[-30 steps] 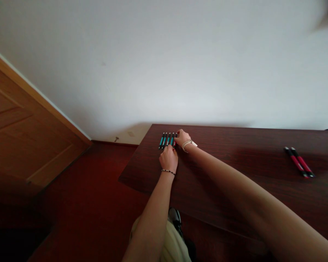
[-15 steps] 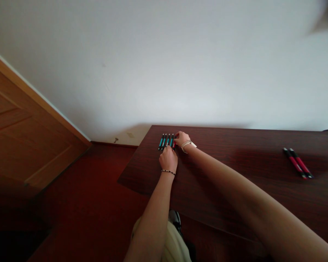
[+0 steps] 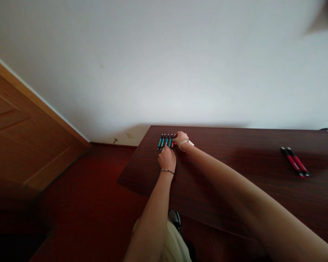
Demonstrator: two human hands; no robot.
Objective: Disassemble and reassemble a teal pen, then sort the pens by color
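Several teal pens [image 3: 163, 141] with black ends lie side by side in a row at the table's far left. At the right end of that row is a red pen [image 3: 172, 144], mostly covered by my hands. My right hand [image 3: 181, 138], wearing a light wristband, is closed with its fingertips on the upper part of the red pen. Just below the row, my left hand [image 3: 167, 159], with a beaded bracelet, has its fingers curled at the red pen's lower end, close against the teal pens. Its fingertips are partly hidden.
Two more red pens [image 3: 295, 162] lie slanted side by side on the right of the dark wooden table [image 3: 221, 145]. A small dark object [image 3: 324, 129] is at the back right edge. A white wall [image 3: 180, 72] stands behind, and a wooden door [image 3: 22, 134] is at left.
Both hands stay at the right end of the row, with only a slight shift of the fingers. The whole view has moved a little to the left.
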